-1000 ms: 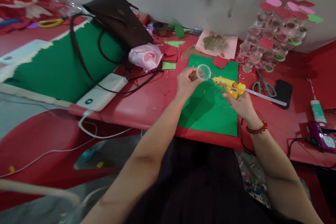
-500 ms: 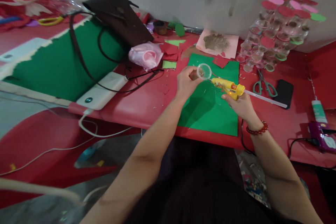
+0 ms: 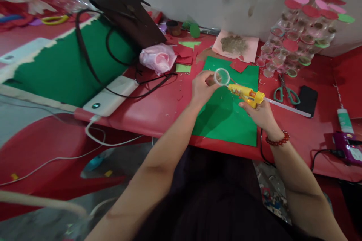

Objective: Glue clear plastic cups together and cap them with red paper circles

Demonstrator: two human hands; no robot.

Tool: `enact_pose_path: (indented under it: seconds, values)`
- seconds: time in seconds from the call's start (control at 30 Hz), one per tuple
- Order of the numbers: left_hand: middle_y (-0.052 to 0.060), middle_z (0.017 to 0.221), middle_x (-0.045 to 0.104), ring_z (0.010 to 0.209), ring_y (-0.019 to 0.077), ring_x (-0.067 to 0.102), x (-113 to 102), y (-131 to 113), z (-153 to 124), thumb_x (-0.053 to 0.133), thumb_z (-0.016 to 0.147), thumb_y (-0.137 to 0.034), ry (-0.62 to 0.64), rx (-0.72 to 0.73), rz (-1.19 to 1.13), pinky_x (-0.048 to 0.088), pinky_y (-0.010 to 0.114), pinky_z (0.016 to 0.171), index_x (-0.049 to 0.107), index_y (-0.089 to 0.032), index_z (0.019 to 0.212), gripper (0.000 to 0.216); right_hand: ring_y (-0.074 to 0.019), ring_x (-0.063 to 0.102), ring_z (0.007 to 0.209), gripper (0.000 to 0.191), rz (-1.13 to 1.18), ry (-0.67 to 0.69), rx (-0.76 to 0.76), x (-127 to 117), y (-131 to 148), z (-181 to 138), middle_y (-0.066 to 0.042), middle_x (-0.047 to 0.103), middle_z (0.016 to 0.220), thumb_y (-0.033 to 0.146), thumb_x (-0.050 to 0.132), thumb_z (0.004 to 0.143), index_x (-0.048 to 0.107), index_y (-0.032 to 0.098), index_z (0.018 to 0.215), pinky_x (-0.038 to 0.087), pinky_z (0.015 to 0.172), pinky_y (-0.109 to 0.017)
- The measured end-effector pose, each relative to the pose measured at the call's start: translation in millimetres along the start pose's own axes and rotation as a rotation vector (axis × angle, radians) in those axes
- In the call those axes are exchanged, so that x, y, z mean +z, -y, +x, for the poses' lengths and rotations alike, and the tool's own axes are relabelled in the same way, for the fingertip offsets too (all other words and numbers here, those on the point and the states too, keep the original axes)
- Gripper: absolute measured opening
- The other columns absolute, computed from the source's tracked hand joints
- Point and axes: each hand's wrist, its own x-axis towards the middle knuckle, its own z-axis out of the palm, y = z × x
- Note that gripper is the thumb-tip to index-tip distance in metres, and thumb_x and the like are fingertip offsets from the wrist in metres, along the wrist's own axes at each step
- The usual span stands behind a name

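Observation:
My left hand [image 3: 202,86] is closed around a small clear plastic cup [image 3: 221,77], whose round rim faces me. In my right hand [image 3: 258,113] is a yellow hot glue gun [image 3: 243,93], with a long glue stick [image 3: 287,107] poking out of its back. The gun's nozzle points left and lies right by the lower edge of the cup; whether they touch I cannot tell. Both are above a green sheet [image 3: 223,120] on the red table. A small orange light glows on the gun.
Green-handled scissors [image 3: 286,92] and a dark phone [image 3: 305,99] lie to the right. Behind them stands a stack of clear cups [image 3: 296,45] with coloured paper discs. A white power bank [image 3: 110,96], a brown bag [image 3: 128,17] and a pink plastic bag [image 3: 158,58] are on the left.
The view has shifted very slightly. My left hand holds the cup at the nozzle as before, with the cup's rim turned a little. My right hand keeps the glue gun in place.

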Motion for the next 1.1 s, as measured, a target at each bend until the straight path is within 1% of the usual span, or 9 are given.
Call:
enact_pose_path:
  seconds: [0.13,0.33,0.43,0.57,0.73,0.9,1.1]
  values:
    - [0.005,0.104,0.077,0.097,0.0227,0.07,0.8,-0.7,-0.3,0.087,0.067,-0.022,0.004,-0.005,0.017,0.058,0.036,0.087,0.075,-0.024,0.093,0.029,-0.0093,0.035,0.053,0.051,0.003,-0.003,-0.014,0.5,0.8,-0.5,0.007,0.045,0.058,0.061,0.079,0.076,0.075,0.02,0.106,0.031,0.049,-0.026]
    - [0.005,0.103,0.076,0.092,0.0203,0.07,2.9,0.3,-2.6,0.085,0.07,-0.019,0.015,0.012,0.018,0.058,0.033,0.084,0.075,-0.023,0.092,0.024,-0.0081,0.033,0.052,0.052,-0.025,-0.004,-0.019,1.7,3.7,-1.6,0.007,0.048,0.059,0.061,0.079,0.077,0.075,0.018,0.105,0.029,0.048,-0.025]
    - [0.005,0.102,0.076,0.091,0.019,0.069,4.4,3.0,-2.5,0.084,0.072,-0.02,0.017,0.034,0.043,0.057,0.032,0.082,0.074,-0.023,0.093,0.023,-0.0083,0.033,0.053,0.054,-0.024,0.005,-0.036,2.0,1.8,-1.7,0.006,0.047,0.059,0.063,0.079,0.077,0.075,0.019,0.108,0.028,0.047,-0.025]
    - [0.005,0.104,0.077,0.091,0.0189,0.07,5.6,5.4,-1.7,0.083,0.072,-0.02,0.012,0.066,0.069,0.058,0.031,0.081,0.075,-0.023,0.092,0.022,-0.0083,0.032,0.052,0.053,-0.017,0.021,-0.04,2.6,-1.9,-1.2,0.006,0.046,0.059,0.065,0.078,0.079,0.075,0.019,0.105,0.026,0.045,-0.024]
    - [0.005,0.105,0.078,0.095,0.0202,0.07,6.5,4.8,-1.8,0.082,0.072,-0.017,0.011,0.094,0.106,0.058,0.032,0.083,0.076,-0.023,0.093,0.023,-0.0091,0.036,0.055,0.052,-0.006,0.021,-0.067,3.5,-0.7,-0.3,0.005,0.049,0.062,0.061,0.079,0.079,0.075,0.019,0.111,0.031,0.048,-0.025]
    - [0.005,0.102,0.076,0.092,0.0188,0.068,8.8,7.7,-2.1,0.083,0.072,-0.014,0.024,0.1,0.115,0.057,0.032,0.083,0.076,-0.022,0.094,0.024,-0.0081,0.033,0.053,0.05,-0.004,0.005,-0.038,3.8,-0.2,-0.4,0.006,0.047,0.06,0.06,0.079,0.078,0.075,0.019,0.105,0.028,0.047,-0.025]
    - [0.006,0.104,0.075,0.092,0.0184,0.068,11.1,11.7,-3.0,0.085,0.072,-0.015,0.04,0.122,0.121,0.057,0.032,0.082,0.076,-0.022,0.095,0.026,-0.0074,0.033,0.051,0.051,0.019,0.007,-0.036,3.4,-3.1,0.3,0.007,0.047,0.059,0.061,0.08,0.077,0.075,0.019,0.105,0.029,0.046,-0.024]
